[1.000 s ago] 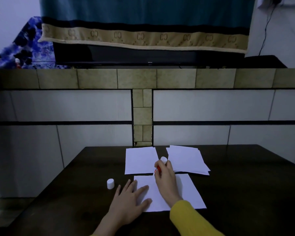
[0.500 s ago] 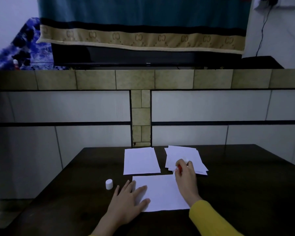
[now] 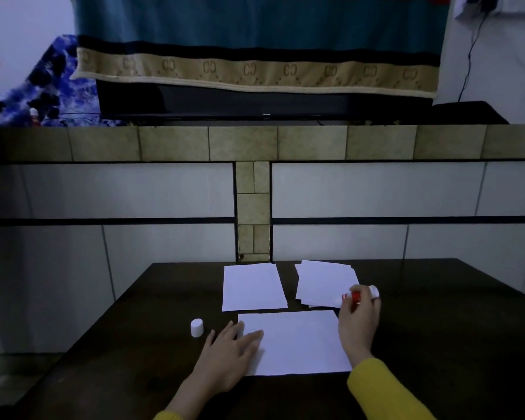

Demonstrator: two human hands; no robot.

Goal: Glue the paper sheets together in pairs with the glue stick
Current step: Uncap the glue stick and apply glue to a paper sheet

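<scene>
One glue stick in right hand — beyond the near sheet.

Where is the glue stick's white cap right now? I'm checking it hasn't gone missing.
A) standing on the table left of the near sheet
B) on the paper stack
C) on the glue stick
A: the white cap stands alone on the dark table, just left of the left hand.

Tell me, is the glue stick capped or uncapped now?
Uncapped: the white cap stands alone on the table, while the right hand holds the glue stick.
</scene>
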